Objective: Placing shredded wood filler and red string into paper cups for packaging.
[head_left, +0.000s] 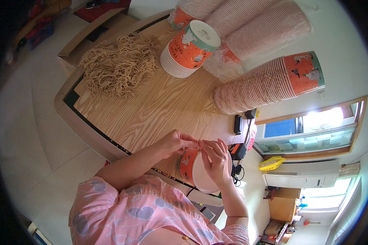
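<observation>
An orange paper bucket point(187, 164) with a white inside lies tipped at the near table edge, its open end toward me. My left hand point(176, 143) pinches at the upper side of its rim, thumb and fingers pressed together. Against those fingertips, my right hand point(215, 158) is also closed in a pinch, its palm over the bucket's opening. What sits between the fingertips is too small to make out. Beyond my hands, a big tangled pile of tan cords point(120, 67) lies at the table's far left.
An upside-down stack of orange buckets point(189, 50) stands beside the cords. A long bucket stack point(265, 83) with tan strands along it leans right. Plastic-wrapped stacks point(270, 30) fill the back. A black device point(237, 124) and cables are at the table's right side point(171, 106).
</observation>
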The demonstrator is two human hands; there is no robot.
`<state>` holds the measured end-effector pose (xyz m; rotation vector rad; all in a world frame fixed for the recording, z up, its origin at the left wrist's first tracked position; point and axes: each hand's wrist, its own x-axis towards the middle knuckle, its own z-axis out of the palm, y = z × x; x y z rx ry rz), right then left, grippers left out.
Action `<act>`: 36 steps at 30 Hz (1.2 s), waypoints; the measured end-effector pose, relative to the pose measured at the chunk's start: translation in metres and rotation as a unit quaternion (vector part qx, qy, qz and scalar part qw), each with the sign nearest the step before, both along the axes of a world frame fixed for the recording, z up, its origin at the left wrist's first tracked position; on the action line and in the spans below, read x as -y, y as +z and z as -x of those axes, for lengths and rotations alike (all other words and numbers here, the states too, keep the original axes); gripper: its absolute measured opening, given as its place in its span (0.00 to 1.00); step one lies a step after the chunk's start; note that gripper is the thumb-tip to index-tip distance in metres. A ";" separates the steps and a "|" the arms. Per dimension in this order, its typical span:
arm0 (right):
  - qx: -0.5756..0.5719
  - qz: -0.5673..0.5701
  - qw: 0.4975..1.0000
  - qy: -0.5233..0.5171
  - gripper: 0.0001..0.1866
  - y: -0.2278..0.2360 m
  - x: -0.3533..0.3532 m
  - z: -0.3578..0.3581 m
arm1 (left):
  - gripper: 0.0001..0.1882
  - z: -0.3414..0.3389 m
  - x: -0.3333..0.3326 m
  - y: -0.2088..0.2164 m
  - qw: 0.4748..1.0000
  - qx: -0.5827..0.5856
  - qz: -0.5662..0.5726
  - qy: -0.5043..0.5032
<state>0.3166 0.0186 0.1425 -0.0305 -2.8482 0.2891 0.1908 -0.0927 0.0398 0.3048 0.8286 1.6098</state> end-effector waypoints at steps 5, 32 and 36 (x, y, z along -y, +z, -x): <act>0.025 0.043 0.999 -0.006 0.15 0.002 0.000 0.004 | 0.09 -0.004 -0.004 -0.011 0.999 -0.033 0.006 0.006; 0.174 0.227 0.954 -0.089 0.07 0.006 -0.007 0.015 | 0.08 0.002 0.017 0.010 0.895 -0.439 -0.006 0.077; 0.171 0.230 0.956 -0.053 0.06 0.005 -0.008 0.014 | 0.09 0.003 0.015 0.004 0.908 -0.415 -0.005 0.057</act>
